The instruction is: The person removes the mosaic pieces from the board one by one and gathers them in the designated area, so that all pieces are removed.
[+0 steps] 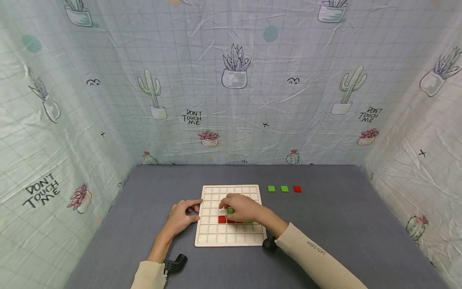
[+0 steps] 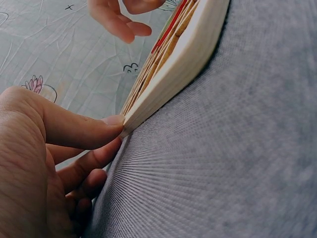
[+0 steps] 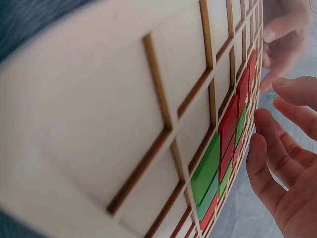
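Note:
A pale wooden board (image 1: 231, 240) with a raised square grid lies flat on the grey table. Red tiles (image 1: 221, 219) and green tiles (image 1: 229, 210) fill several of its middle squares; my right hand partly covers them. Against the board's left edge rest the thumb and index finger of my left hand (image 1: 179, 216), seen closer in the left wrist view, where the thumb (image 2: 84, 126) touches the rim. Over the middle of the board hovers my right hand (image 1: 243, 208), its fingers loosely bent and apart. Nothing shows between them in the right wrist view.
Two loose green tiles (image 1: 278, 188) and a red tile (image 1: 297, 189) lie in a row on the grey table (image 1: 325, 224), right of the board's top corner. Patterned cloth (image 1: 234, 112) hangs behind and on both sides. Black wrist devices (image 1: 175, 263) sit at both wrists.

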`<state>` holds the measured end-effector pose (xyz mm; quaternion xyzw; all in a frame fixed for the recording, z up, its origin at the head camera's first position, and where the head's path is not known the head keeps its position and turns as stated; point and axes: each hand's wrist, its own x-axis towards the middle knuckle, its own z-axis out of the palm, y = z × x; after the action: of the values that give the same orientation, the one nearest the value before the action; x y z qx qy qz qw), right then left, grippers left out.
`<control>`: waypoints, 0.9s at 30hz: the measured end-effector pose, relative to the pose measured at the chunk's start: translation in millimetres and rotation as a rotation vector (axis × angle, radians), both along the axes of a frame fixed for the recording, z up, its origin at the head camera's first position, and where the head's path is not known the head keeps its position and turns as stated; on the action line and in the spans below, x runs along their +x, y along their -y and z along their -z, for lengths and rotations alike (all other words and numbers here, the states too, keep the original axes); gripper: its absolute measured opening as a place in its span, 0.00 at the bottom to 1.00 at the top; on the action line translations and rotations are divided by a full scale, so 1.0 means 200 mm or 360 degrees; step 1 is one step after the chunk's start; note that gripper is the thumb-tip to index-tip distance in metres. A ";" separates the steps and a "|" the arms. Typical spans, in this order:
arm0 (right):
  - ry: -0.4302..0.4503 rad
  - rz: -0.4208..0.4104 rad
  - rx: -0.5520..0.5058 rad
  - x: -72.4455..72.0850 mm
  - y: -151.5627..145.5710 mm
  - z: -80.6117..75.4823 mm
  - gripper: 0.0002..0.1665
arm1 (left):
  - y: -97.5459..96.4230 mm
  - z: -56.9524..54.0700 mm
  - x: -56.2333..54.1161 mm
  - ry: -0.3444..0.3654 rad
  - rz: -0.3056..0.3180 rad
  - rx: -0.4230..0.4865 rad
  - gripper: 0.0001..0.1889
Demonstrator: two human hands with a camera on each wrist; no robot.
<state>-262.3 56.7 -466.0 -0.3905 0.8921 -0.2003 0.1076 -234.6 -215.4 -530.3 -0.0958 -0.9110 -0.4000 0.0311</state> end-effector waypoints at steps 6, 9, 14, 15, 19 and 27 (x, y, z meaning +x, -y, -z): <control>0.0029 0.0014 0.0048 0.01 0.04 0.01 0.20 | 0.00 0.00 0.00 -0.0009 0.0000 -0.0020 0.29; 0.0027 0.0023 0.0071 0.01 0.05 0.02 0.20 | 0.00 0.00 0.00 -0.0016 0.0000 -0.0023 0.29; 0.0028 -0.0014 0.0080 0.01 0.06 0.03 0.18 | 0.00 0.00 0.00 -0.0012 0.0002 -0.0026 0.29; 0.0034 -0.0021 0.0077 0.01 0.06 0.03 0.17 | 0.00 0.00 0.00 -0.0009 0.0002 -0.0029 0.29; 0.0044 -0.0042 0.0069 0.00 0.07 0.03 0.16 | 0.00 -0.01 0.00 -0.0002 0.0002 -0.0027 0.29; -0.0007 -0.0073 0.0080 0.00 0.07 0.04 0.15 | 0.00 -0.01 0.00 0.0006 0.0016 0.0001 0.29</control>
<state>-261.8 41.8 -474.7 -0.4083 0.8880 -0.1743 0.1200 -234.3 -215.1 -529.0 -0.0997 -0.9103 -0.4007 0.0274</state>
